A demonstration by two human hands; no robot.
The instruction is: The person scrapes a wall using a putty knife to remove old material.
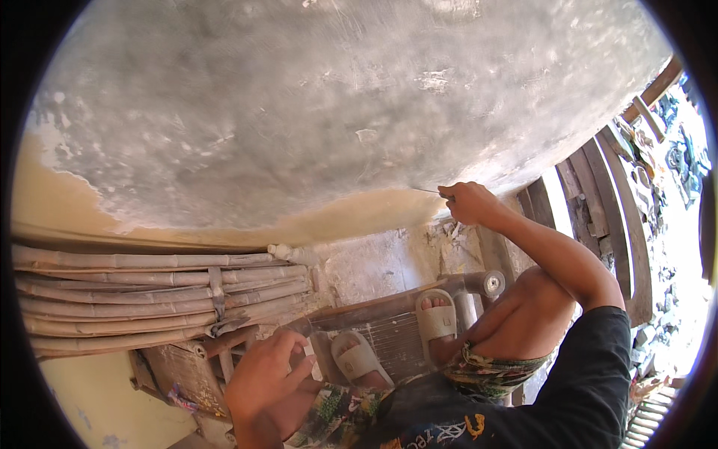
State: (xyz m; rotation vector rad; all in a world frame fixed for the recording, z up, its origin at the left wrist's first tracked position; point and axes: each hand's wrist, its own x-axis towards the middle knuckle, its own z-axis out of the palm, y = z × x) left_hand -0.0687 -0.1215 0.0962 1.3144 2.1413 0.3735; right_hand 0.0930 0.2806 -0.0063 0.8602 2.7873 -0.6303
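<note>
A large wall [299,105] fills the upper part of the view, grey and blotchy with pale flaking patches, and yellow along its lower band. My right hand [467,202], arm stretched out, is closed round the handle of a scraper [426,190]. The scraper's thin blade, seen nearly edge-on, points left at the wall where grey meets yellow. Whether it touches cannot be made out. Low on the left, my left hand [269,374] hovers by my knee, fingers loosely bent and thumb apart, with nothing visible in it.
My sandalled feet stand on a bamboo bench [396,337] with slats or cords. Bundled bamboo poles [127,299] lie along the wall's foot at left. Wooden planks [606,202] lean at right, beside bright rubble [658,337]. A brown wooden piece [187,374] sits below the poles.
</note>
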